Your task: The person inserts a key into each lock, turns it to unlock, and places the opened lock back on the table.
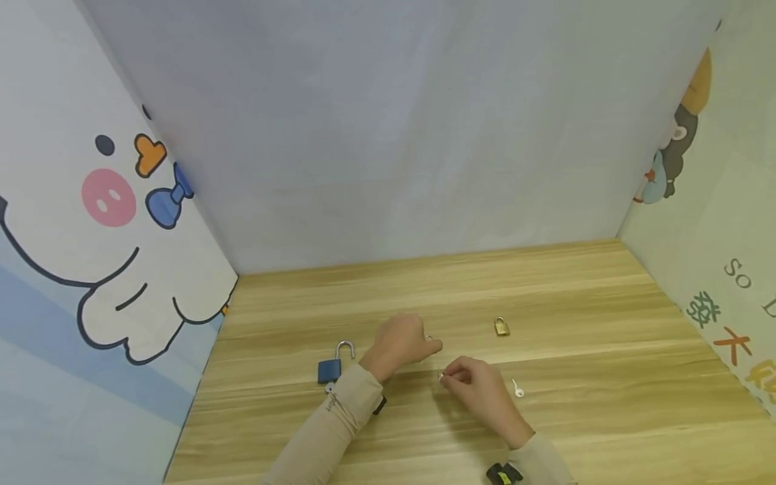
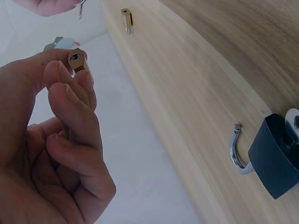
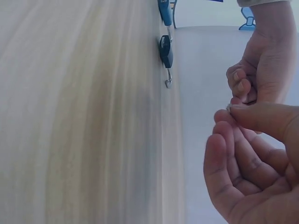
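Note:
My left hand [image 1: 402, 345] pinches a small brass padlock [image 2: 76, 60] between thumb and forefinger, its keyhole end showing in the left wrist view. In the head view only a bit of its silver shackle [image 1: 428, 337] shows beyond the hand. Just right of it and nearer me, my right hand [image 1: 481, 391] pinches a small silver key [image 2: 81, 9] at the fingertips. Fingers mostly cover that key in the right wrist view. The key and the held padlock are apart. Both hands are raised above the wooden table [image 1: 582, 289].
Another brass padlock [image 1: 502, 328] lies farther back, and a loose silver key [image 1: 518, 389] is right of my right hand. Left of my left arm sits a blue padlock [image 1: 329, 371], shackle open, a key [image 1: 330, 388] at its base. A dark padlock [image 3: 166, 51] shows in the right wrist view.

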`<action>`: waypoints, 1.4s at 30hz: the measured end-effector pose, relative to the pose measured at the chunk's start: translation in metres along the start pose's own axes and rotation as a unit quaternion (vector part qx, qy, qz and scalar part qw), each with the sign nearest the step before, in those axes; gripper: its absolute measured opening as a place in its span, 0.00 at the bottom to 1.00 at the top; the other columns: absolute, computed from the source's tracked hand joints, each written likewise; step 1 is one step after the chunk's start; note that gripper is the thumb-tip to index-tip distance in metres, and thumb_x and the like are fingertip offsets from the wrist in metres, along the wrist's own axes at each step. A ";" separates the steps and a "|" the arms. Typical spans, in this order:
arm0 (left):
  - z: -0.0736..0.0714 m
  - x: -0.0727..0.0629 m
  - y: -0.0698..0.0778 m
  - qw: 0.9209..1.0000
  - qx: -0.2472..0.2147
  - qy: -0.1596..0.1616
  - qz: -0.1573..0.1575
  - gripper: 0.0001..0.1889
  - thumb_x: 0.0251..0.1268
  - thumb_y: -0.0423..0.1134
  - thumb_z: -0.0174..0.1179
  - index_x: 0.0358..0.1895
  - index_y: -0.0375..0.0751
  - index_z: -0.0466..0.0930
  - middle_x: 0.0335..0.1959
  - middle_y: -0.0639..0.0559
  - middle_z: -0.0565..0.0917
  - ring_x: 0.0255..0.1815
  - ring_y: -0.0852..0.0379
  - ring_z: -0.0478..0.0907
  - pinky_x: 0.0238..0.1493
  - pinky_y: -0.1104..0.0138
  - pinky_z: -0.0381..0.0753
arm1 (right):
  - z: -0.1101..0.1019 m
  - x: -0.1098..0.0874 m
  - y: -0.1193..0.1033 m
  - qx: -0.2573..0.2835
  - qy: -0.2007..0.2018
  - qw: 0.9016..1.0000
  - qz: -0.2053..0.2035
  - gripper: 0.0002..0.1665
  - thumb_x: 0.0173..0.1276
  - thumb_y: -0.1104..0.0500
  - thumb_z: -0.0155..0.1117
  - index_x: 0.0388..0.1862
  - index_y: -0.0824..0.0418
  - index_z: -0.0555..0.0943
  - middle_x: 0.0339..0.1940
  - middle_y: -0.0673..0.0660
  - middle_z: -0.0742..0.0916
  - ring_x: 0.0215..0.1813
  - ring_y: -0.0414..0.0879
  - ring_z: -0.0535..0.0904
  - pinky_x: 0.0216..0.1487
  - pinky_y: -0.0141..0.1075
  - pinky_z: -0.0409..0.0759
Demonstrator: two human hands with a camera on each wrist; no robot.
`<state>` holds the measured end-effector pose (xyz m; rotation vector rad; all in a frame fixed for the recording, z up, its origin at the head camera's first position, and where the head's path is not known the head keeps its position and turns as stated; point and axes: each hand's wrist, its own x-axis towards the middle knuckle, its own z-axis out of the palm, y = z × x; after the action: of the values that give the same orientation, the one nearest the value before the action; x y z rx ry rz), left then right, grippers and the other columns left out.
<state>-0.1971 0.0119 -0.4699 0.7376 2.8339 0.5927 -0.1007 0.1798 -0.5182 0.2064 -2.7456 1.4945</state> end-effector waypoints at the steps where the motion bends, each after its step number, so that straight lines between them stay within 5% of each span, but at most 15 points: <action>1: 0.000 0.000 0.000 1.000 -0.003 -0.001 0.000 0.28 0.58 0.49 0.63 0.08 0.51 0.57 0.05 0.64 0.52 0.09 0.67 0.45 0.12 0.73 0.47 | 0.000 0.000 -0.001 0.007 0.006 1.000 0.004 0.03 0.66 0.60 0.70 0.35 0.57 0.83 0.30 0.45 0.86 0.33 0.40 0.83 0.36 0.34 0.81; 8: 0.000 0.001 0.002 1.000 -0.014 -0.007 0.007 0.26 0.56 0.48 0.64 0.08 0.51 0.58 0.05 0.64 0.53 0.09 0.68 0.47 0.11 0.73 0.48 | -0.003 0.004 -0.006 0.029 0.017 0.999 0.008 0.02 0.66 0.61 0.70 0.35 0.56 0.83 0.29 0.51 0.87 0.31 0.40 0.83 0.34 0.34 0.80; 20: 0.000 -0.001 0.008 1.000 -0.018 -0.017 0.013 0.25 0.54 0.45 0.62 0.06 0.51 0.59 0.03 0.64 0.55 0.08 0.68 0.48 0.12 0.73 0.48 | -0.001 0.008 -0.008 0.044 0.035 0.998 0.010 0.02 0.66 0.62 0.70 0.35 0.57 0.83 0.29 0.46 0.87 0.31 0.39 0.84 0.33 0.33 0.81; 35: -0.002 0.000 0.008 0.997 -0.058 -0.041 -0.005 0.25 0.57 0.46 0.63 0.04 0.47 0.69 0.02 0.60 0.71 0.04 0.67 0.56 0.10 0.73 0.52 | 0.003 0.009 -0.011 0.098 0.063 0.993 0.016 0.03 0.68 0.64 0.67 0.35 0.63 0.84 0.29 0.51 0.88 0.30 0.45 0.85 0.33 0.33 0.82; 42: -0.003 -0.001 0.008 0.995 -0.085 -0.047 -0.011 0.25 0.57 0.47 0.64 0.04 0.47 0.70 0.06 0.57 0.77 0.05 0.67 0.56 0.10 0.73 0.52 | 0.007 0.008 -0.009 0.080 0.102 0.991 -0.033 0.02 0.66 0.66 0.69 0.34 0.61 0.84 0.29 0.48 0.87 0.32 0.47 0.85 0.34 0.33 0.82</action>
<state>-0.1933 0.0163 -0.4639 0.6833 2.6622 0.7629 -0.1072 0.1682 -0.5143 0.1349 -2.4401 1.6203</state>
